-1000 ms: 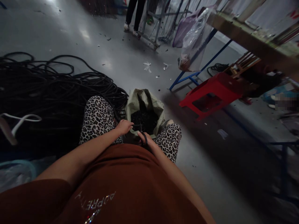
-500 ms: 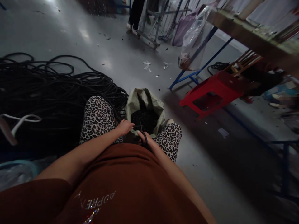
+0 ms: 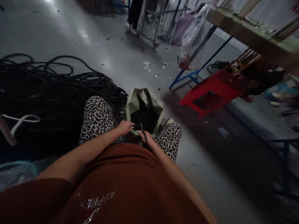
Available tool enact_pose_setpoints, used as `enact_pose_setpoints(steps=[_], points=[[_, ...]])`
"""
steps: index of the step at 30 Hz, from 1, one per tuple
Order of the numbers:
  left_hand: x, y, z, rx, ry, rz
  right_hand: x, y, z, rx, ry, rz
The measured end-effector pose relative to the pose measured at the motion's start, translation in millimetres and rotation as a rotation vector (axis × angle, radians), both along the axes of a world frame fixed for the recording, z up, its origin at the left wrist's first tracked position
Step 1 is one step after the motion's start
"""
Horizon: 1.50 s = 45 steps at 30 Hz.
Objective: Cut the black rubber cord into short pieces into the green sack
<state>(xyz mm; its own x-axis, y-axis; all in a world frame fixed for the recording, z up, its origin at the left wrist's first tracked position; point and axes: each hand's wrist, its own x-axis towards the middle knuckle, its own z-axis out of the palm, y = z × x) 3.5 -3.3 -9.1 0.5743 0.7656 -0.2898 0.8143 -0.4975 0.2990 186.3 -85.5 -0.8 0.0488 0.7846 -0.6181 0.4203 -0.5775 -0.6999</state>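
Note:
Over the near rim of a pale woven sack (image 3: 132, 105), my left hand (image 3: 125, 127) is closed around a black rubber cord (image 3: 137, 126), whose short end sticks out toward the right. My right hand (image 3: 146, 138) grips black-handled scissors (image 3: 141, 125), with the blades pointing up beside the cord's end. Whether the blades touch the cord I cannot tell. Inside the sack lie many small black pieces (image 3: 147, 119), their shapes hard to make out in the dark. The sack stands between my knees.
A large heap of black cord (image 3: 93, 77) spreads over the floor at left, with a white hanger-like object (image 3: 22, 119) on it. A red plastic stool (image 3: 210, 93) and a workbench (image 3: 252, 31) stand at right. Someone's legs (image 3: 135, 14) show at the back.
The scissors' blades have turned upward and show more clearly beside the cord's end. My right hand has shifted slightly; my left hand stays nearly in place.

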Motion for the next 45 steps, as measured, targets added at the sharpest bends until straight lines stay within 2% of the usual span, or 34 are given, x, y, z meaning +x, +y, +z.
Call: enact_pose_setpoints(steps=[6, 17, 24, 30, 33, 38, 45], points=[[-3, 3, -5.7, -0.012, 0.03, 0.019, 1, 0, 1.9, -0.028, -0.043, -0.008], [-2, 2, 2.2, -0.045, 0.121, -0.002, 3, -1, -0.5, -0.077, -0.087, 0.093], [-5, 6, -6.0, -0.047, 0.116, 0.061, 4, 0, 0.4, -0.127, -0.058, -0.029], [-3, 5, -1.6, -0.005, 0.091, 0.074, 4, 0, 8.7, -0.173, 0.038, -0.071], [-3, 4, 2.4, 0.021, 0.078, 0.095, 4, -1, 11.9, -0.148, 0.079, -0.031], [-1, 1, 5.9, 0.044, 0.065, 0.101, 3, 0, 7.5, -0.093, 0.084, 0.087], [1, -2, 8.1, 0.042, 0.078, 0.063, 1, 1, 13.3, -0.08, 0.076, 0.102]])
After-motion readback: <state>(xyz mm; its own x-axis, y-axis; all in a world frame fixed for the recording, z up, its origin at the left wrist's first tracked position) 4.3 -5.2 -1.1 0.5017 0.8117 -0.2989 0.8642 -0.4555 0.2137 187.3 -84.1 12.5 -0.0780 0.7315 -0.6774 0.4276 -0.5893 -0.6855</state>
